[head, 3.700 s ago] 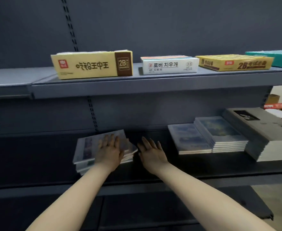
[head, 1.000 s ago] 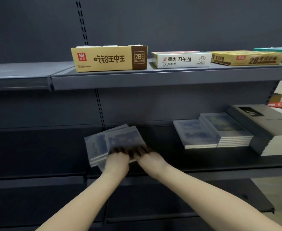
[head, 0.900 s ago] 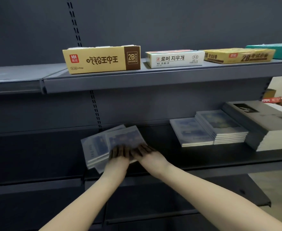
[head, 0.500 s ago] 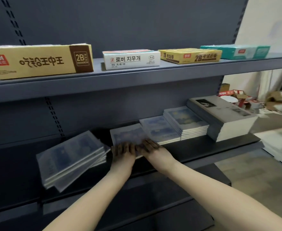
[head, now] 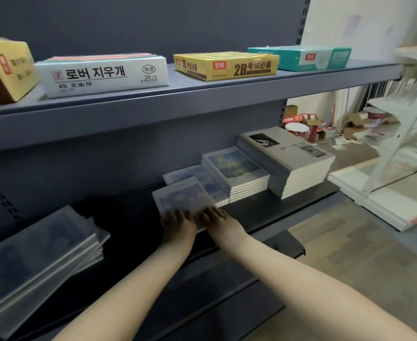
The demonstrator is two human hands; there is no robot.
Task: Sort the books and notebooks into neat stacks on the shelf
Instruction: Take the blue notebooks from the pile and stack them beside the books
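Open room on lower shelf (head: 128, 217) between loose pile (head: 37, 257) and low stack (head: 192, 172) — upper shelf (head: 153, 104) overhangs

My left hand (head: 177, 223) and right hand (head: 218, 217) sit side by side on the near edge of a blue-covered notebook (head: 181, 196). My fingers lie flat over its cover, and my thumbs are out of sight. The notebook overlaps a low stack (head: 192, 172) on the lower shelf (head: 251, 205). Right of that stand a taller notebook stack (head: 237, 168) and a grey book pile (head: 288, 161). To the left lies a skewed heap of notebooks (head: 37, 252). Boxes line the upper shelf (head: 153, 107).
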